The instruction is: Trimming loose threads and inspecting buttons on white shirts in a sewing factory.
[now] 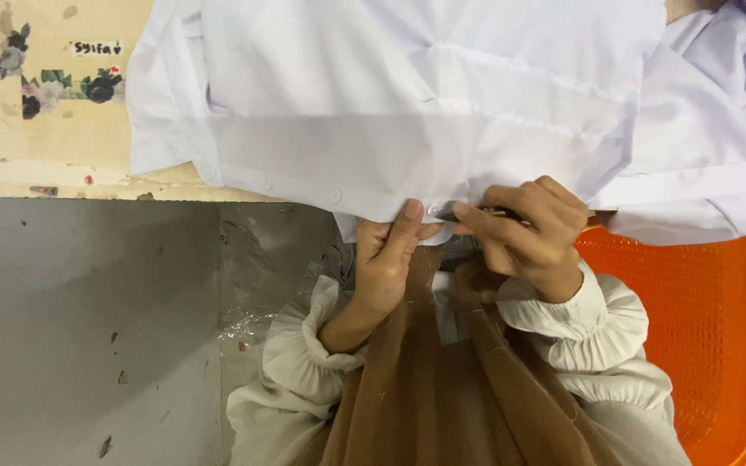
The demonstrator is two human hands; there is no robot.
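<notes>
A white shirt lies spread over the table, its buttoned edge hanging toward me. My left hand pinches that lower edge, thumb on top next to a small white button. My right hand is closed around a thin dark metal tool, its tip pointing at the same button. Which kind of tool it is stays unclear, since my fingers hide most of it. Both wrists wear cream gathered sleeves.
An orange plastic basket sits at the right, partly under more white cloth. A brown scarf hangs down my front. The worn table top with floral stickers is at the upper left, and grey floor lies below it.
</notes>
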